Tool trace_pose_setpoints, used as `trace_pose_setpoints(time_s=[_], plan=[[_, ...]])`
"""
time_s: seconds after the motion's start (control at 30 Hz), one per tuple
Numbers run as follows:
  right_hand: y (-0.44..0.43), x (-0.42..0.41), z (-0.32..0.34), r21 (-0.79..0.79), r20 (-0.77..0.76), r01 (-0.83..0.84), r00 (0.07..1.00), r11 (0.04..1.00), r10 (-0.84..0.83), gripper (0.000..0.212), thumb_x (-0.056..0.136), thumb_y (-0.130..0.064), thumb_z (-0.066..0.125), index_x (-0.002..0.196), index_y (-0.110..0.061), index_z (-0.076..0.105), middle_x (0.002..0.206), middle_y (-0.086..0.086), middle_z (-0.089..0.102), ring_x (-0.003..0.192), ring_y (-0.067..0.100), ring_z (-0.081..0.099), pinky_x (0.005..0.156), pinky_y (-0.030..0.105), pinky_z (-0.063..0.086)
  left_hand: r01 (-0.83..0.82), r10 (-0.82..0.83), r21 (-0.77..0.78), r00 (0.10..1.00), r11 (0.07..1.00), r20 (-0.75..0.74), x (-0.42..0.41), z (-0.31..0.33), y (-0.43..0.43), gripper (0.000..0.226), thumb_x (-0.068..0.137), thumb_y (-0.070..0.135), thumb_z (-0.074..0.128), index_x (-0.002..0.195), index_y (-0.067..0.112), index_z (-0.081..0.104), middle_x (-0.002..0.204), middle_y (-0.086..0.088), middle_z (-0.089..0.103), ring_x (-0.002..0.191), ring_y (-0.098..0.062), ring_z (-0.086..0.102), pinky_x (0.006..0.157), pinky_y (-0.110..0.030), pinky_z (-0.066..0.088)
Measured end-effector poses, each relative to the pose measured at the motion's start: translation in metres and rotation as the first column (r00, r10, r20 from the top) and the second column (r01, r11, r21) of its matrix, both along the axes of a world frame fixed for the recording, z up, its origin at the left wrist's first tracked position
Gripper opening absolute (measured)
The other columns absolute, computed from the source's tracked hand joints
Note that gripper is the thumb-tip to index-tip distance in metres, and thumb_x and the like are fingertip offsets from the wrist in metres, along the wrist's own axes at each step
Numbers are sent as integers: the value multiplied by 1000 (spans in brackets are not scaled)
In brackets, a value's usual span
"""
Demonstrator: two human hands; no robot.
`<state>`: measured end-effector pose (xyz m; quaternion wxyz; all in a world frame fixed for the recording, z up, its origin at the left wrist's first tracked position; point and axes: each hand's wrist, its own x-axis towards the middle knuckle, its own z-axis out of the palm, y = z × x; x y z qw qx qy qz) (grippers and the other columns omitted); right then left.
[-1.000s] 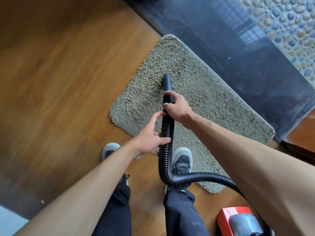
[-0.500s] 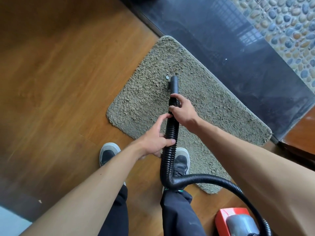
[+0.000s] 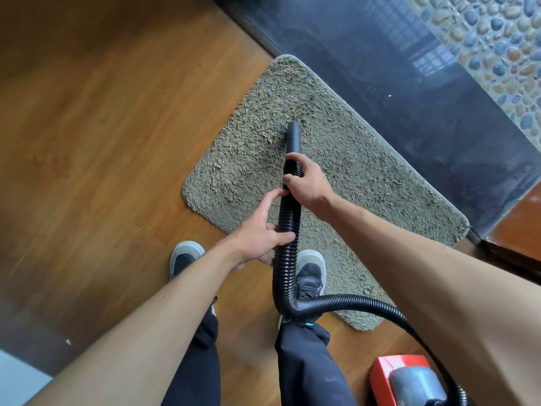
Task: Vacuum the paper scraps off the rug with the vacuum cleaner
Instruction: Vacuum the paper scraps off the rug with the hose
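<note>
Both hands, right hand (image 3: 307, 183) above left hand (image 3: 260, 235), grip the black hose (image 3: 288, 218), nozzle (image 3: 293, 136) on the rug (image 3: 366, 171).

head view, steeply downward, close overhead

Black ribbed vacuum hose (image 3: 288, 230), nozzle tip (image 3: 293, 134) down on shaggy beige rug (image 3: 366, 177).

No text seems readable anywhere.
</note>
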<state>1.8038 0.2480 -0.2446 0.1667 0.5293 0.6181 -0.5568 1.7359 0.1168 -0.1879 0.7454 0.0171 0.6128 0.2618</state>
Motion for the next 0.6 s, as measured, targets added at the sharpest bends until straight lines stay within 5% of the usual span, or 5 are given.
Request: trace_pose_setpoints(time_s=[0.13,0.6], plan=[[5,8,2,5,28,33,999,999,-33,56,84,-13,55,138,-24,49,114,6,60,96,21,64,89,46,56,26,-27,10,1000,1000,12,5,3,8,80,94,3,62,138,58,23,110,-15,72,99,-31,71,74,-54,59],[-11,-2,2,-17,29,-47,998,999,48,63,73,-25,54,135,-24,51,119,9,62,101,24,63,93,46,54,17,-17,-4,1000,1000,24,-3,-1,-13,80,94,4,62,137,58,22,108,-10,74,95,-22,73,65,-41,59]])
